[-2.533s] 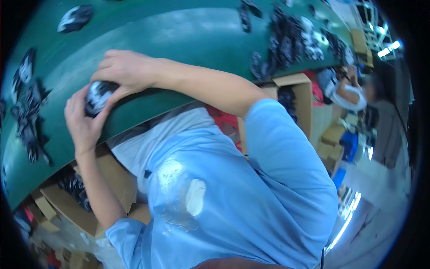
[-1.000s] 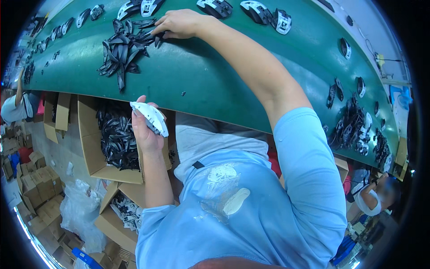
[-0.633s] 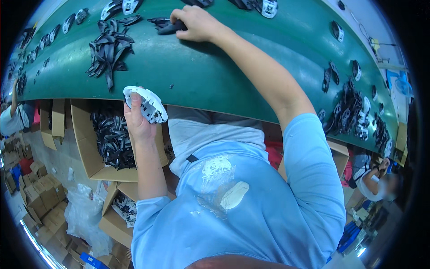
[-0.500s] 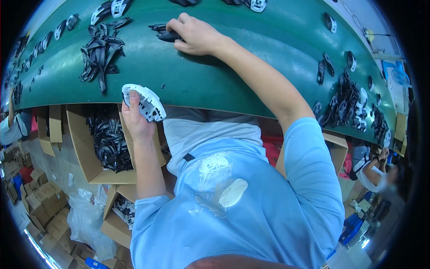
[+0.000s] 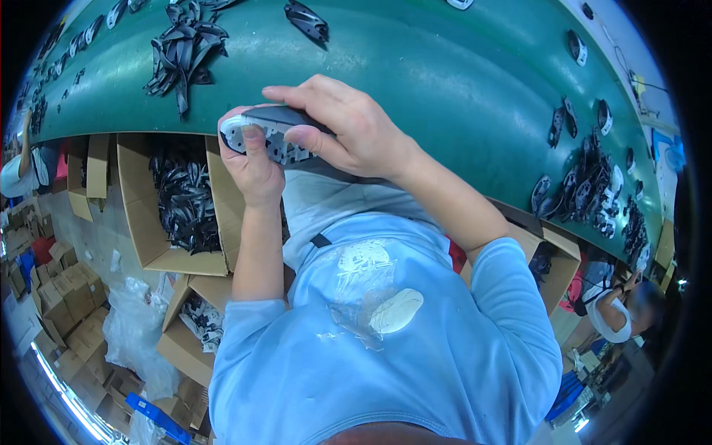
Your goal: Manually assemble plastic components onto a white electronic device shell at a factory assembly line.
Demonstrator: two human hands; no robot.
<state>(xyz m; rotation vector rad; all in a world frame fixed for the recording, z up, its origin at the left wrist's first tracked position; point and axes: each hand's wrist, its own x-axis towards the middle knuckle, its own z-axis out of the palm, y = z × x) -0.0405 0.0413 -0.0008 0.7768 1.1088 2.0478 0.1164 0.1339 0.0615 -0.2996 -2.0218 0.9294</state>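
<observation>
Near the front edge of the green table, my left hand [image 5: 256,178] grips a white curved plastic shell [image 5: 278,148] with rows of holes and slots, its thumb on the perforated side. My right hand [image 5: 356,133] is closed round a black curved plastic piece [image 5: 278,114] and holds it along the shell's far side. The two parts lie against each other; whether they are joined cannot be seen. Beyond the hands, a single black piece [image 5: 306,22] lies on the table. A heap of similar black pieces [image 5: 185,52] sits to the left of it.
Below the table edge, an open cardboard box [image 5: 141,222] holds many black pieces; a second box [image 5: 178,345] holds white and grey ones. More parts [image 5: 586,178] are piled on the table's right. Co-workers sit at far left [image 5: 18,174] and far right [image 5: 612,311].
My right hand has come back from the far part of the table with a black piece and brought it to the white shell. My left hand has turned the shell flatter.
</observation>
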